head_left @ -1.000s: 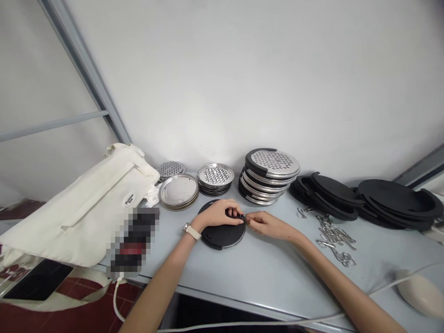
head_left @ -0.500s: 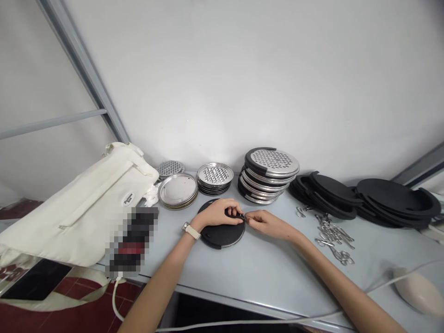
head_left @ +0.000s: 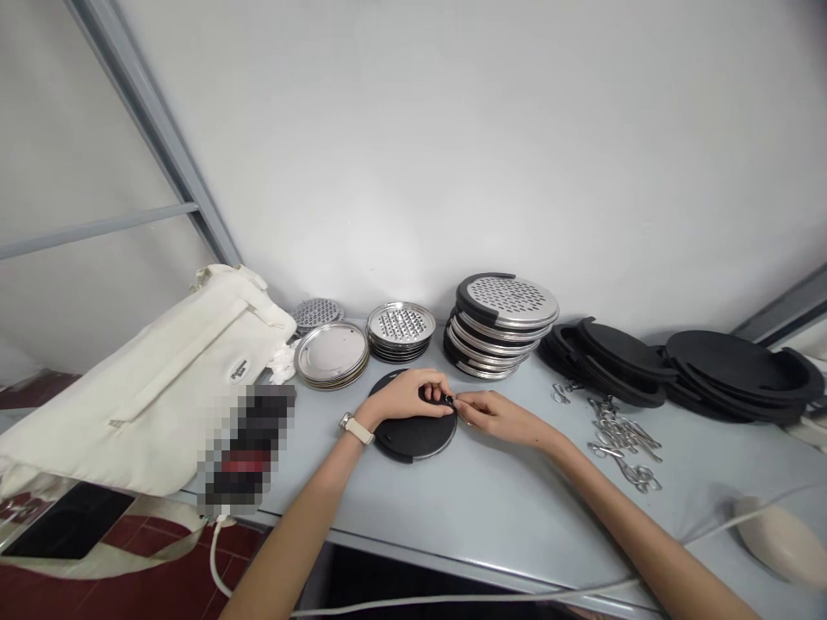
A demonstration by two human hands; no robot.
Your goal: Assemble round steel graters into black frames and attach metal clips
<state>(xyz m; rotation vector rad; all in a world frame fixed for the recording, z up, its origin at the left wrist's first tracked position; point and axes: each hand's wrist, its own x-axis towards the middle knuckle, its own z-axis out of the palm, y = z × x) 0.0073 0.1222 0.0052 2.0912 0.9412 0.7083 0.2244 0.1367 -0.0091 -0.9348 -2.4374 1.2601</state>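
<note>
A round black disc with a metal rim showing along its lower right lies flat on the table. My left hand, with a watch on its wrist, rests over the disc, thumb and fingers curled around its right edge. At that edge my right hand pinches a small metal clip, mostly hidden by the fingertips. Both hands' fingertips almost meet there. Several similar loose metal clips are scattered on the table to the right of my right hand.
Behind the disc stand metal plates, grater discs and a tall stack of rimmed graters. Black round holders sit at right. A white bag lies left. A cable crosses the front edge; a beige oval object lies right.
My right fingertips have shifted slightly left, against the disc's edge by my left thumb. The disc and my left hand stay almost in place.
</note>
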